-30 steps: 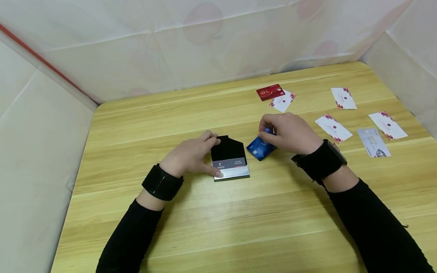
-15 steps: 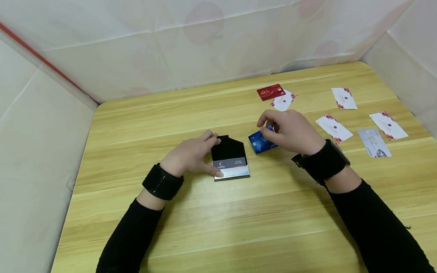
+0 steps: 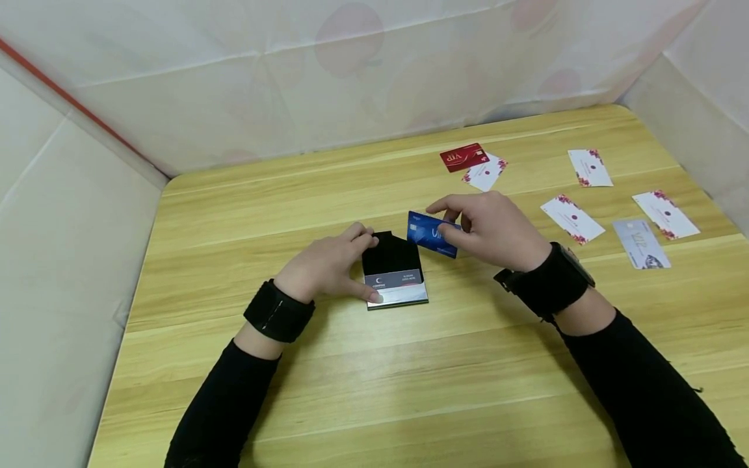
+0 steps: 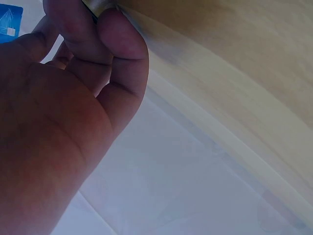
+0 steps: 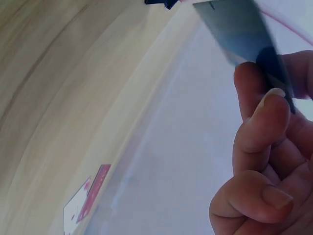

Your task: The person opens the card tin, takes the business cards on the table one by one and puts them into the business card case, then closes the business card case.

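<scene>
A card holder (image 3: 393,260) lies on the table with its black flap raised and a dark grey printed card showing above its silver front. My left hand (image 3: 324,265) grips its left side, thumb on the silver front and fingers at the flap. My right hand (image 3: 496,229) pinches a blue bank-style card (image 3: 426,235) between thumb and fingers, tilted up beside the flap's right edge. In the right wrist view the card's greyish back (image 5: 239,29) stands out from the fingertips. The left wrist view shows the blue card (image 4: 10,20) at the upper left.
On the wooden table (image 3: 374,383), a red VIP card (image 3: 464,158) overlaps a white floral card (image 3: 484,174) at the back. Further right lie several more white floral cards (image 3: 572,220) and a silver VIP card (image 3: 641,244). Pale sheeting (image 3: 246,84) rises behind the table.
My right hand has lifted the blue card, turned it and brought it left to the holder's flap. My left hand and the holder have stayed in place.
</scene>
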`<state>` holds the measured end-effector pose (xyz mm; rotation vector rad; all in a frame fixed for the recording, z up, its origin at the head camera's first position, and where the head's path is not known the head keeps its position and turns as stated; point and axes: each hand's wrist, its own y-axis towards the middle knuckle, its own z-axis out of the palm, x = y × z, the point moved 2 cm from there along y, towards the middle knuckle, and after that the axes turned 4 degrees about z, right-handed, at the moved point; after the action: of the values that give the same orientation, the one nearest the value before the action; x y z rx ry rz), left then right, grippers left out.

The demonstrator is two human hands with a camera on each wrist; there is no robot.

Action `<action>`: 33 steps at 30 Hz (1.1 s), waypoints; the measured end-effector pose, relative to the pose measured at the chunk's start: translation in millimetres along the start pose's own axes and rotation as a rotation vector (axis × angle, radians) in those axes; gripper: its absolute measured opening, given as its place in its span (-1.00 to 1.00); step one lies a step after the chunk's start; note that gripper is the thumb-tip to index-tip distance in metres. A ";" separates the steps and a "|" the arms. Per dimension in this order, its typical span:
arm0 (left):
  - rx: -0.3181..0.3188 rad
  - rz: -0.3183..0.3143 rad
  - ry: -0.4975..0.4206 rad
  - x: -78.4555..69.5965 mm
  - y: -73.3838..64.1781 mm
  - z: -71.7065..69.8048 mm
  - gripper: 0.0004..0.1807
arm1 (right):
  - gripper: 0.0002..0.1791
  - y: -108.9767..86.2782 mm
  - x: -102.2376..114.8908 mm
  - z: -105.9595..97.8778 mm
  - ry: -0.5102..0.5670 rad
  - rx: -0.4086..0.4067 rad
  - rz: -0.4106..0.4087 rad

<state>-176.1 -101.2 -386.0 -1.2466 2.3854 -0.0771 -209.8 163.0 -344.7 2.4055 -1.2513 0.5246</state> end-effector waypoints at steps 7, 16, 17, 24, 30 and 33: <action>-0.002 0.002 -0.003 0.5 0.0 0.2 0.15 | -0.84 0.2 0.7 5.0 0.004 -0.041 -0.068; 0.005 -0.007 -0.002 -0.3 0.8 0.0 0.16 | -0.97 -0.6 3.4 9.7 0.047 -0.090 -0.144; 0.005 -0.007 -0.001 -0.4 0.7 0.0 0.16 | -0.96 -0.4 4.0 10.6 0.050 -0.091 -0.149; -0.004 -0.004 -0.002 -0.4 -0.4 -0.6 0.15 | -0.84 -0.2 10.0 19.3 0.088 -0.103 -0.223; -0.010 -0.001 0.000 -0.6 -1.3 -1.1 0.15 | -0.85 -0.6 15.3 26.1 0.113 -0.079 -0.250; -0.011 0.002 0.001 -0.8 -0.8 -1.1 0.15 | -0.85 -0.8 16.1 29.0 0.149 -0.053 -0.253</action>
<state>-175.5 -101.2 -384.5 -1.2490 2.3912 -0.0632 -196.2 138.1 -361.9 2.3847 -0.8723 0.5733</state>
